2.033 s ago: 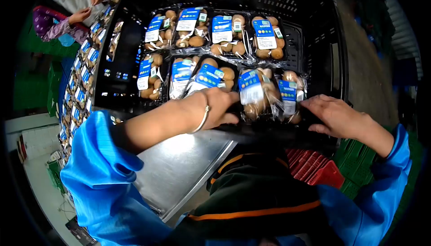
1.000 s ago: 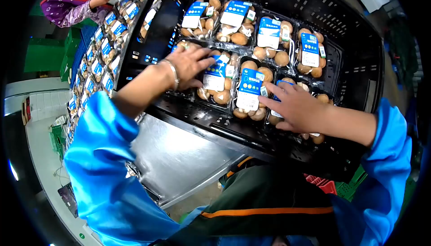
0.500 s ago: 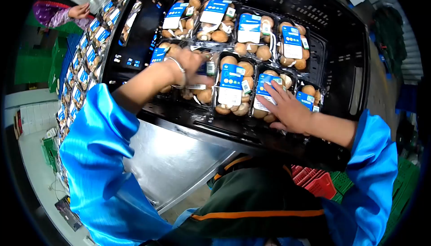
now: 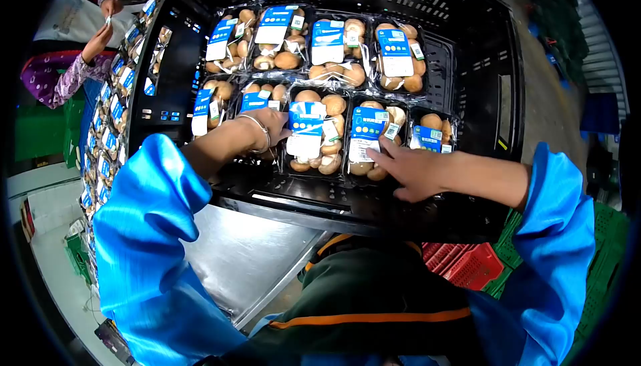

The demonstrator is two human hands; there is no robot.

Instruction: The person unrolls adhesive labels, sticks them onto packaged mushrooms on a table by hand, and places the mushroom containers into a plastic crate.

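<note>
Mushroom packs (image 4: 306, 122) lie in two rows in a black crate (image 4: 320, 216), the near row under and beside the fingers, the other beyond them. The left hand (image 4: 268, 128) hides the lower part of the near row's second pack; its fingers are bunched close together, tips at the third pack's left edge, and whether they grip anything cannot be told. The right hand (image 4: 417, 168) is loosely spread, thumb apart, its fingertips touching the fourth pack with nothing clasped. Behind its knuckles, the lower part of the fifth pack is hidden. Nearer the body than the fingers, a metal table (image 4: 247, 252) shows in part, overlapped by the crate. Well left of the left fingers, another person's hands (image 4: 99, 40) hold something too small to make out; that person is cut off.
</note>
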